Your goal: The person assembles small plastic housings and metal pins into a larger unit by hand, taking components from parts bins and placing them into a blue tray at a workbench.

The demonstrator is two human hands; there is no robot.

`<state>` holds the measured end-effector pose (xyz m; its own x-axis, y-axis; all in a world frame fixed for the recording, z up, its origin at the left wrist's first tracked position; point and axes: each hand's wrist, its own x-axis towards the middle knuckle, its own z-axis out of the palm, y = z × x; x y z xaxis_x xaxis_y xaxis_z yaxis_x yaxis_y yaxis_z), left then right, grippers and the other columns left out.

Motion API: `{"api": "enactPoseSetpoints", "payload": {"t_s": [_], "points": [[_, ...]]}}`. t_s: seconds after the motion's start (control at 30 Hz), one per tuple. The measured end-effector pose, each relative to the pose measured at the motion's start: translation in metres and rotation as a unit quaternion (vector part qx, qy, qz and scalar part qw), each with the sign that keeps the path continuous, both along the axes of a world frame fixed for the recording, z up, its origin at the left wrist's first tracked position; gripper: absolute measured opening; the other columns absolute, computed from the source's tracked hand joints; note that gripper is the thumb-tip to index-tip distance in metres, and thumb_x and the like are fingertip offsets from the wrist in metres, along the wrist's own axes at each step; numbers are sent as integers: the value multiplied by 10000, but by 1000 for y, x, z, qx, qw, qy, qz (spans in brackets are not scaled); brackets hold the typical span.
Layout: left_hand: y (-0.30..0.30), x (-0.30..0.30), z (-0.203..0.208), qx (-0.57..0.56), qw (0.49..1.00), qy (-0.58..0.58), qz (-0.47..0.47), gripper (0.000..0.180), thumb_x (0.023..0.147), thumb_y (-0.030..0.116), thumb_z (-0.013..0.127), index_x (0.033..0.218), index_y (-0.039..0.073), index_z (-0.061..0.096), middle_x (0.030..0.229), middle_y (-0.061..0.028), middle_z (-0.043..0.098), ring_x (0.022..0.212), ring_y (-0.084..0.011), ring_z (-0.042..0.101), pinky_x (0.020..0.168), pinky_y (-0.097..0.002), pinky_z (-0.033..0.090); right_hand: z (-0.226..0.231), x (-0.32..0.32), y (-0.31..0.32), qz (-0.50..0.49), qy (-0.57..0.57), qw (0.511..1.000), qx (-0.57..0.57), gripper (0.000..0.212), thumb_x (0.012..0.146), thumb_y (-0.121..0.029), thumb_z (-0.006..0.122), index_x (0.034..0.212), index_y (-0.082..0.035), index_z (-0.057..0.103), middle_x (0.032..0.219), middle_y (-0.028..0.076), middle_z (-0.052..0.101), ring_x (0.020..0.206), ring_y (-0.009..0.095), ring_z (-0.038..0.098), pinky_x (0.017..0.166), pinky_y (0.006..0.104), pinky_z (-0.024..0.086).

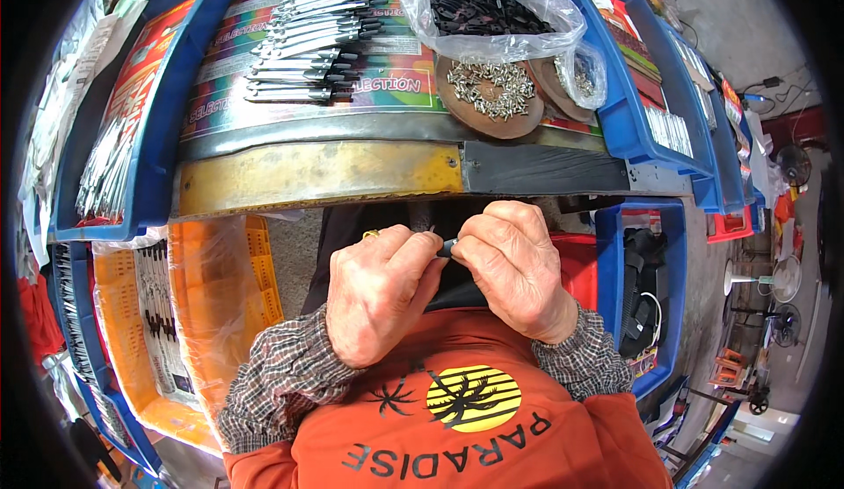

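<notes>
In front of my body, just below the table's front edge, both hands meet fingertip to fingertip. My left hand (pixel 374 291), with a ring on one finger, pinches one end of a small dark cylindrical piece (pixel 447 247). The other end is gripped by my right hand (pixel 519 269). Fingers cover most of this piece, so its full length is hidden. Beyond the hands, a row of silver pens (pixel 303 63) with dark ends lies on the table. Small shiny metal parts (pixel 492 89) fill a round brown dish (pixel 488 127), beside an open plastic bag (pixel 514 47) of black parts (pixel 475 6).
A blue tray (pixel 154 164) with silver tubes (pixel 107 173) stands at the left. Another blue tray (pixel 620 124) is at the right. Below the table are an orange crate (pixel 119 313) on the left and a blue bin (pixel 673 313) on the right. The metal-faced table edge (pixel 321 171) runs beyond my hands.
</notes>
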<state>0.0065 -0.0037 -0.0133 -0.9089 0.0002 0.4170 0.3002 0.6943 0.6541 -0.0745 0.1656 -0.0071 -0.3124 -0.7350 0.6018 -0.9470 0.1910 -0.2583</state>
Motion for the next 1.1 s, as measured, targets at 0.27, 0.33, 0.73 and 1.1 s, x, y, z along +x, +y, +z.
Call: {"api": "enactPoseSetpoints", "payload": {"t_s": [0.27, 0.33, 0.73, 1.1], "points": [[-1, -1, -2, 6, 1000, 8, 4, 254, 667, -14, 738, 895, 20, 629, 729, -103, 603, 625, -281, 601, 549, -360, 475, -9, 1, -1, -5, 0, 999, -49, 291, 618, -57, 711, 891, 24, 653, 923, 108, 631, 876, 270, 609, 735, 396, 502], [-1, -1, -3, 6, 1000, 14, 6, 254, 666, -22, 734, 894, 19, 629, 730, -99, 605, 627, -278, 602, 550, -358, 477, -14, 1, -2, -5, 6, 998, -62, 291, 626, -52, 718, 899, 27, 658, 924, 107, 638, 865, 268, 618, 726, 390, 510], [-1, -3, -5, -1, 999, 35, 26, 241, 674, 2, 729, 887, 33, 622, 715, -81, 573, 611, -260, 591, 529, -351, 482, -26, 1, -1, -15, -187, 976, -114, 296, 740, -25, 712, 1033, -12, 679, 925, 107, 658, 884, 255, 652, 729, 300, 540], [-6, -2, -2, 59, 998, -12, -34, 205, 700, -15, 728, 873, 34, 627, 698, -83, 584, 589, -247, 594, 518, -331, 463, -25, 4, 7, 41, -678, 716, -163, 191, 904, -56, 634, 1072, 25, 678, 857, 77, 671, 696, 99, 633, 601, 218, 533]]}}
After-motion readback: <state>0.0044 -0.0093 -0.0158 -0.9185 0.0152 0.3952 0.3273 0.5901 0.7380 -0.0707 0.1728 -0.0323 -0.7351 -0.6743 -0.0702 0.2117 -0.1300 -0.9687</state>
